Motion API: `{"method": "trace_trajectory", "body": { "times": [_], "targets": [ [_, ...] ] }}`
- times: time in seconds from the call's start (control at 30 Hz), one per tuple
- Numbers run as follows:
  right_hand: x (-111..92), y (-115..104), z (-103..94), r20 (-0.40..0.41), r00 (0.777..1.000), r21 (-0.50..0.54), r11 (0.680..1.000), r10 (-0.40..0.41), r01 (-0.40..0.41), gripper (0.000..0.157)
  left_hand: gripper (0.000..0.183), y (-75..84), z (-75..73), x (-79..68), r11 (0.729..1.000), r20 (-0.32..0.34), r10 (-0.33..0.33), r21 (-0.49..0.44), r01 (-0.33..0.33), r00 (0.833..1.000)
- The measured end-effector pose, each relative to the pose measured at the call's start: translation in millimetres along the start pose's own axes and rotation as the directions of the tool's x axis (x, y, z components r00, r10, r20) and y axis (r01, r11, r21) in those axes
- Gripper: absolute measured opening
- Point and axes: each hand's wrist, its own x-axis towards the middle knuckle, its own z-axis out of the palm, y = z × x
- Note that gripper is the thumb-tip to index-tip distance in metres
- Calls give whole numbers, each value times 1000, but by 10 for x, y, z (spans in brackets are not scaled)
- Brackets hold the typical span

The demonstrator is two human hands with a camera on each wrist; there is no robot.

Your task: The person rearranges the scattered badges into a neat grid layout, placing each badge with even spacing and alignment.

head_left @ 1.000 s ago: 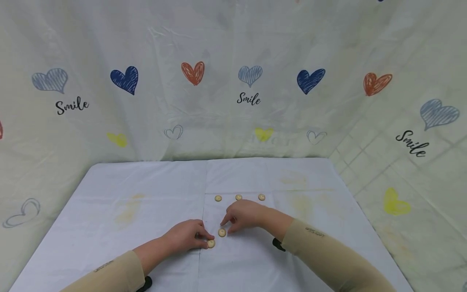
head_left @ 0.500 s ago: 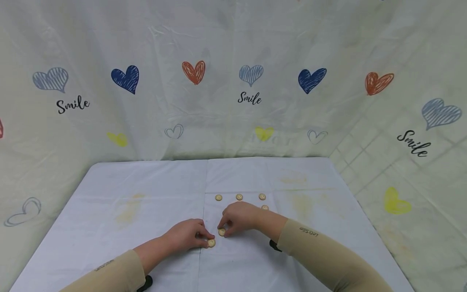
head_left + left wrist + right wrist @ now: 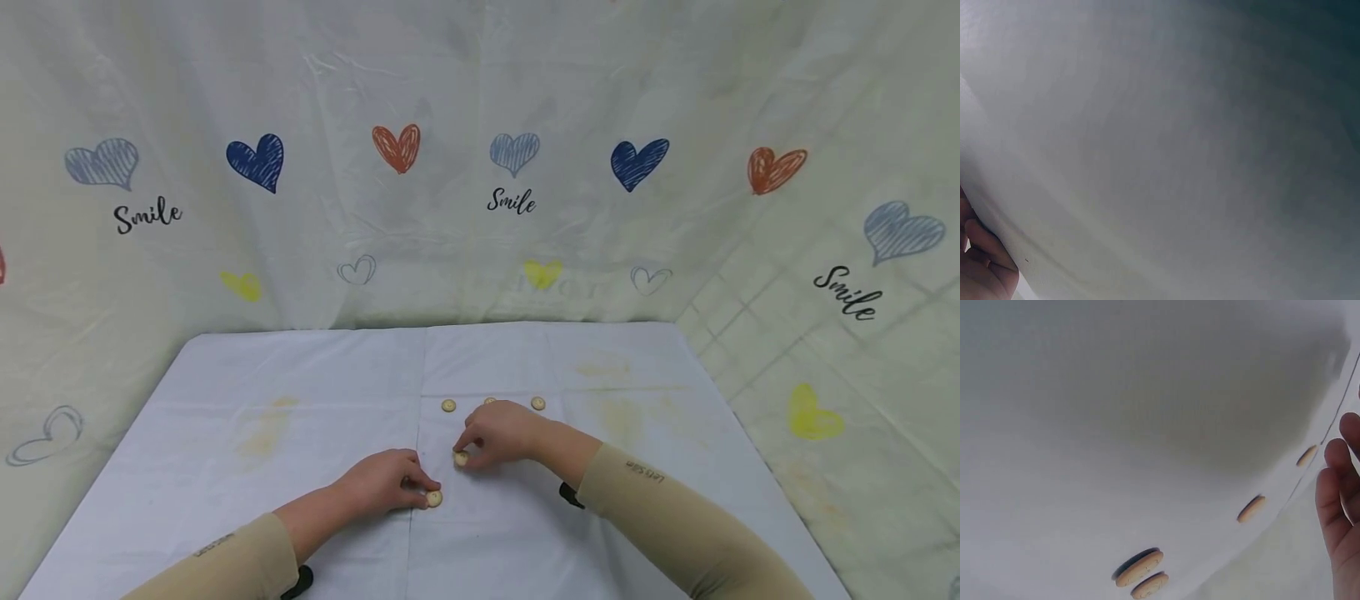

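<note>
In the head view my left hand (image 3: 382,483) rests low on the white table, its thumb and forefinger pinching the edge of a small round tan disc (image 3: 435,499) with a faint dark mark. Farther up and to the right, my right hand (image 3: 502,433) pinches a second disc of the same kind (image 3: 461,459) between thumb and forefinger, close over the cloth. Only part of the left hand (image 3: 985,262) shows at the corner of the left wrist view. Some fingers of the right hand (image 3: 1341,487) appear at the right wrist view's edge; its held disc is hidden there.
Three matching discs lie in a row behind the right hand: a left one (image 3: 448,406), a middle one (image 3: 490,401) partly covered, and a right one (image 3: 537,403). Another disc (image 3: 1139,569) shows in the right wrist view. A curtain with hearts (image 3: 450,233) hangs behind the table.
My right hand has closed its fingers on the second disc and moved it slightly away from me. My left hand stays at its disc.
</note>
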Motion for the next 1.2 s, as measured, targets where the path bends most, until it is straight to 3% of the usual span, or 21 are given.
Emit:
{"method": "trace_trajectory", "body": {
  "times": [0.2,0.53,0.87,1.2],
  "targets": [
    [-43,106,-79,8,999,43,998,52,-52,23,24,-5,4,-3,1000,-1,-9,6,9,1000],
    [-237,530,-244,-12,980,55,979,197,-196,23,23,-16,6,25,1000,4,-26,0,26,1000],
    [-251,576,-315,-14,987,59,985,160,-159,23,24,-32,11,46,1000,3,-17,-5,17,1000],
    [-165,578,-99,44,985,-13,986,165,-164,21,25,-43,4,9,1000,7,-28,2,28,1000]
  ]
}}
